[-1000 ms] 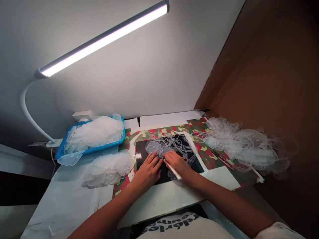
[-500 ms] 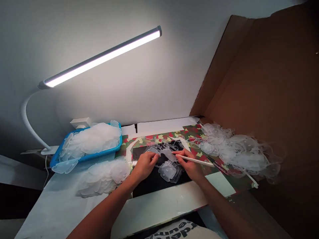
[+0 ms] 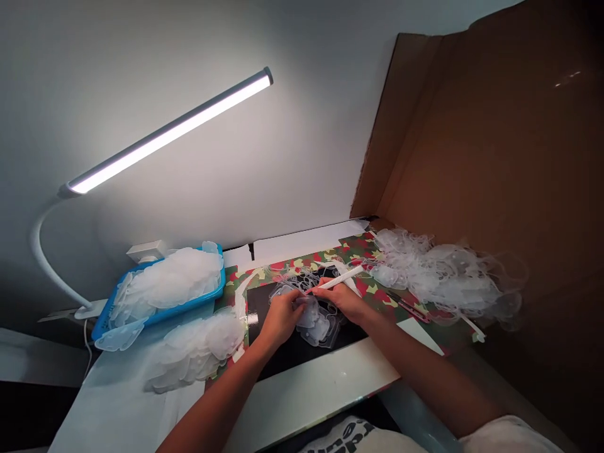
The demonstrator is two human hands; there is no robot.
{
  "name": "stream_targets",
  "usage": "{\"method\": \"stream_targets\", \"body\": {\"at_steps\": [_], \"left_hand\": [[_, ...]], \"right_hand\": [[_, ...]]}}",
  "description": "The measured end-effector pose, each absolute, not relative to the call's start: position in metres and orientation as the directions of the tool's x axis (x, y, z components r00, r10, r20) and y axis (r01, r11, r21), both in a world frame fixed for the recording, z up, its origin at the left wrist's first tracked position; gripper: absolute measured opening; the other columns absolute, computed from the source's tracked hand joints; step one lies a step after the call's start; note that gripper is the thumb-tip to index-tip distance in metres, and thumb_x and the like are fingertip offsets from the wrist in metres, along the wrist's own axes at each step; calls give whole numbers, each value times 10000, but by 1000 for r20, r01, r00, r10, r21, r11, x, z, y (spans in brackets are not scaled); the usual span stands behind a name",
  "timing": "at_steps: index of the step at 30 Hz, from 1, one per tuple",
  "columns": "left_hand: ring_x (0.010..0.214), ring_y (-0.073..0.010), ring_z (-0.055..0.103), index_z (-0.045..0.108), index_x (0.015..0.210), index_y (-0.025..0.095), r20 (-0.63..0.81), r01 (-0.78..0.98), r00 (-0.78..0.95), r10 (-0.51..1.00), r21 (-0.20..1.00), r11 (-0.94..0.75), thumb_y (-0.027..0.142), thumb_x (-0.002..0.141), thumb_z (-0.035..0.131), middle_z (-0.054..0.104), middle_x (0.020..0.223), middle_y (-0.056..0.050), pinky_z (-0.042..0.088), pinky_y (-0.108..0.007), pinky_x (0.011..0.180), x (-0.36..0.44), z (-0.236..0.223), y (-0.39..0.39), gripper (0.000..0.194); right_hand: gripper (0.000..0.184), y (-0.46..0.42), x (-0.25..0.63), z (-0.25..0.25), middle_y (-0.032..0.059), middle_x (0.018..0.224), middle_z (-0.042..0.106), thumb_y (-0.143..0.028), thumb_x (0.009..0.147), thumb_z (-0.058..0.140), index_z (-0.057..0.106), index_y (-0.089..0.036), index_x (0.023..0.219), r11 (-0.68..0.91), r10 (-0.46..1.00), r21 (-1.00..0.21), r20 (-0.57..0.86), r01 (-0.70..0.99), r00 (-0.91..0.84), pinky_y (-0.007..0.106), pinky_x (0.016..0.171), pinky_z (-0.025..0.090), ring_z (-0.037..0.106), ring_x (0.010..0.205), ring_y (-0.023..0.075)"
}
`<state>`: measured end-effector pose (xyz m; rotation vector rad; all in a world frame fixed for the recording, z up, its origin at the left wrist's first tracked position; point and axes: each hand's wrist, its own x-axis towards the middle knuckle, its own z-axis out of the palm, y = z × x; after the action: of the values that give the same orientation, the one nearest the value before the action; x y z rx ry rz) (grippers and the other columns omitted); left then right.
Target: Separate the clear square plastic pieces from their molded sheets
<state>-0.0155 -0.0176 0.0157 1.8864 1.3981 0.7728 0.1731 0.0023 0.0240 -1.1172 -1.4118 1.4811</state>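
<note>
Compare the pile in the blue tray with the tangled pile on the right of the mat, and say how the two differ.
The tray pile sits inside the blue tray, while the tangled pile lies directly on the camouflage mat. The tray pile is smooth, overlapping flat pieces; the tangled pile is a loose mass with thin strands trailing out. Both are whitish, see-through plastic.

I read this station as a small improvised craft workbench: a gooseneck LED bar lamp point(image 3: 165, 132), a cardboard side panel point(image 3: 472, 126), a camouflage-patterned mat point(image 3: 372, 286), and a blue plastic tray point(image 3: 198, 301) of clear plastic pieces point(image 3: 165, 283).
</note>
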Motion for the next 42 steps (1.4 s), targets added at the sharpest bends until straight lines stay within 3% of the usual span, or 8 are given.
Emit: {"method": "stream_targets", "body": {"at_steps": [7,10,14,18,28,37,40,42], "left_hand": [[665,-131,510,583,702,196,357,604,181,917,696,-390,336,925,471,584,748,-19,394,-243,654,-19,18,-38,286],[755,-143,586,587,799,215,495,502,-10,869,754,-424,361,921,513,624,851,-36,451,-242,706,-33,26,-53,204],[772,-156,647,480,902,237,206,23,-261,943,978,-207,415,911,547,649,823,5,507,-256,693,-42,46,-63,190],[852,-186,681,450,959,224,-64,-399,-33,997,916,45,428,840,654,686,923,-15,541,-299,734,-34,59,-67,312],[938,-186,682,511,961,194,-122,-595,160,980,780,195,342,830,699,686,974,-26,529,-347,879,-23,57,-72,272],[772,-148,642,506,935,210,-75,-447,151,986,884,135,385,868,606,633,860,-10,530,-306,746,-25,54,-73,212],[634,-133,579,570,996,216,48,138,44,998,989,-53,390,907,506,579,752,7,489,-257,609,-39,41,-69,206],[667,-137,595,616,1088,237,178,644,70,981,744,-181,335,904,503,622,914,-24,477,-254,609,-48,27,-68,237]], "right_hand": [[209,8,171,10,-33,597,504,-290,777,582,492,-198,613,178,979,-915,127,363,-159,253,575,315,450,609,134],[199,15,183,2,-17,624,569,-234,770,556,481,-204,589,197,980,-838,166,508,-106,258,594,323,485,632,149],[160,16,196,5,-2,751,664,-262,772,558,514,-208,629,197,968,-851,91,488,-233,262,634,369,539,691,161],[191,-1,194,32,21,878,660,-330,795,582,520,-209,661,227,965,-907,160,354,-209,296,740,418,567,808,180],[231,-56,179,73,72,989,677,-360,835,638,536,-195,708,108,929,-981,156,-159,-335,360,809,514,640,886,204],[227,-62,182,71,77,997,683,-353,851,630,537,-198,713,148,919,-982,181,-119,-349,370,822,506,646,936,222],[228,-47,177,61,73,1037,673,-367,845,613,535,-201,710,148,950,-989,149,-23,-276,353,816,504,639,937,213],[219,-33,168,49,58,1007,671,-353,837,602,534,-202,694,182,954,-978,149,105,-260,338,799,490,630,917,203]]}}
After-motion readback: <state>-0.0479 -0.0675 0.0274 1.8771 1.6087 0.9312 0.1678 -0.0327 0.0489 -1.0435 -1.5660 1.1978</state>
